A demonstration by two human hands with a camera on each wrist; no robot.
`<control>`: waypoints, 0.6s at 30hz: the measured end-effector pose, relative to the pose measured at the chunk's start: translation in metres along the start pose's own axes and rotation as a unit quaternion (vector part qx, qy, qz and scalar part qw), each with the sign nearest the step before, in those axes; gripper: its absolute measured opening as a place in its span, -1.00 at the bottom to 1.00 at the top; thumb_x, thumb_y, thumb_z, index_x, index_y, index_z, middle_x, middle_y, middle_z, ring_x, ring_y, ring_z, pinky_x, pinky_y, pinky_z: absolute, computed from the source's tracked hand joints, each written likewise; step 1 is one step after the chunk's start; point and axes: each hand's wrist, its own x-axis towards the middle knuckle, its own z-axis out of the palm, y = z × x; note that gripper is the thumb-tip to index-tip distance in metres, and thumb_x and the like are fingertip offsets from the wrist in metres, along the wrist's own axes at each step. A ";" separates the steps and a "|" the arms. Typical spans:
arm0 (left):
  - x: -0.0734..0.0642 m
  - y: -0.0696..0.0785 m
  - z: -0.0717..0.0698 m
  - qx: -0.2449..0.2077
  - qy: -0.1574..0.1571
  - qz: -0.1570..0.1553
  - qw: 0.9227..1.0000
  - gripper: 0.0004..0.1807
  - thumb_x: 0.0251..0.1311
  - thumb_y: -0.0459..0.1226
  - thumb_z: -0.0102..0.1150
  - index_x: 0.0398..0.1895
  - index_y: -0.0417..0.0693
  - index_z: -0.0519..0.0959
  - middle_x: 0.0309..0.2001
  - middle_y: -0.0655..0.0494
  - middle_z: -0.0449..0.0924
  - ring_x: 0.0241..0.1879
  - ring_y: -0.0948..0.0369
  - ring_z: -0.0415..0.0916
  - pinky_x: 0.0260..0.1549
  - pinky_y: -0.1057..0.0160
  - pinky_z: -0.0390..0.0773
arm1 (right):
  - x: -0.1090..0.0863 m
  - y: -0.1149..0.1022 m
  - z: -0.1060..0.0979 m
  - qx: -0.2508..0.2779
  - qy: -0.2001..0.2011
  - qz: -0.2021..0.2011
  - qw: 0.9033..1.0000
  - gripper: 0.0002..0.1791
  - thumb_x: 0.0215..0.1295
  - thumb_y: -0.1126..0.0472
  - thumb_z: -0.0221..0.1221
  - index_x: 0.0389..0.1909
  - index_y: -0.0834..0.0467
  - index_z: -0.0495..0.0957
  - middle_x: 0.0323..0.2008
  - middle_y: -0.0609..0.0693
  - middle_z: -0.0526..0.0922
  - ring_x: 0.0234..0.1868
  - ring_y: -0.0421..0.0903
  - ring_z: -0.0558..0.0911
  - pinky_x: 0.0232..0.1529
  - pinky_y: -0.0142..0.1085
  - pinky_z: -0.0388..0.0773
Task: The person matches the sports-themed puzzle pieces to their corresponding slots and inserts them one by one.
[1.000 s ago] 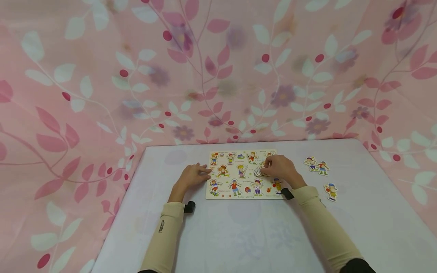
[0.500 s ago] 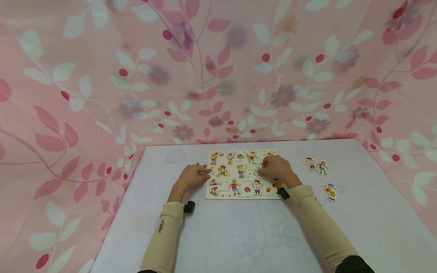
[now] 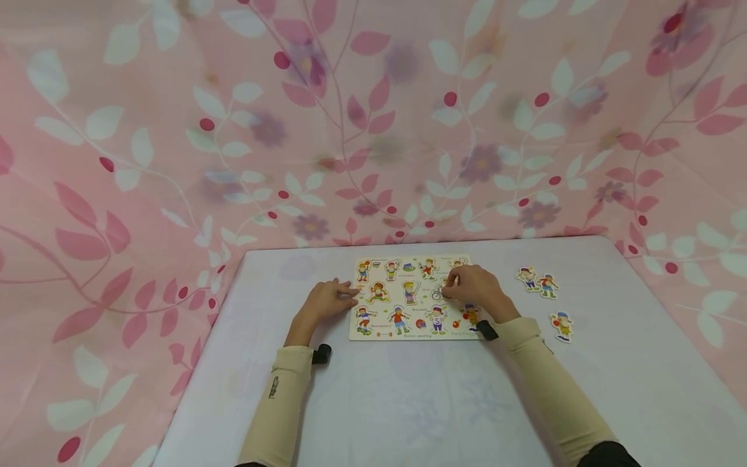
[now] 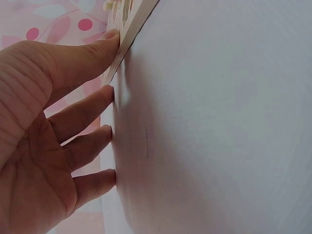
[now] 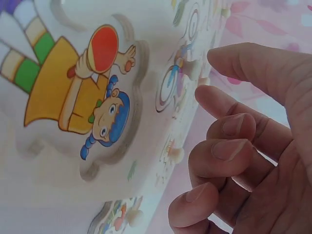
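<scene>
The left hand (image 3: 327, 301) lies with fingers spread, thumb against the left edge of the puzzle board (image 3: 396, 296) and other fingertips on the surface (image 3: 373, 402), probably to stop the board sliding. The right hand (image 3: 478, 289) is over the board's right half, thumb and forefinger narrowly apart by the bicycle figure (image 5: 170, 85); whether they pinch a knob I cannot tell, though the pale knobs (image 5: 175, 155) suit a fingertip hold. Closer to the wrist, the table-tennis recess (image 5: 87, 95) shows its girl on a sunken floor, so its piece seems to be out. Farther right, three loose cutouts (image 3: 562, 326) lie off the board, presumably there for easy right-handed reach, two of them close together.
</scene>
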 end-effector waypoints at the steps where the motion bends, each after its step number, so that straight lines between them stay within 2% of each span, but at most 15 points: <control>1: 0.000 0.000 0.000 -0.001 0.000 0.001 1.000 -0.64 0.18 -0.09 0.37 0.04 0.08 0.71 0.21 0.01 0.53 0.38 -0.13 0.22 0.36 -0.12 0.13 | -0.001 0.000 0.000 0.001 -0.001 0.002 1.000 -0.79 0.18 -0.04 0.34 -0.43 0.01 0.63 -0.60 -0.09 0.53 -0.56 -0.11 0.43 -0.59 -0.27 0.30; 11: 0.000 -0.003 0.003 -0.001 0.005 0.009 1.000 -0.65 0.18 -0.10 0.37 0.03 0.07 0.72 0.20 -0.01 0.54 0.37 -0.16 0.24 0.36 -0.13 0.14 | -0.021 0.005 -0.016 0.005 0.020 -0.009 1.000 -0.70 0.26 -0.02 0.26 -0.09 0.06 0.65 -0.43 -0.04 0.55 -0.51 -0.08 0.44 -0.57 -0.24 0.35; 18: 0.000 -0.001 0.000 0.006 -0.002 0.004 1.000 -0.65 0.20 -0.09 0.35 0.05 0.09 0.71 0.23 0.01 0.52 0.39 -0.16 0.20 0.36 -0.13 0.12 | -0.033 0.020 -0.034 0.019 0.051 -0.010 0.998 -0.70 0.26 0.03 0.27 -0.07 0.09 0.65 -0.48 -0.03 0.51 -0.57 -0.09 0.40 -0.62 -0.27 0.30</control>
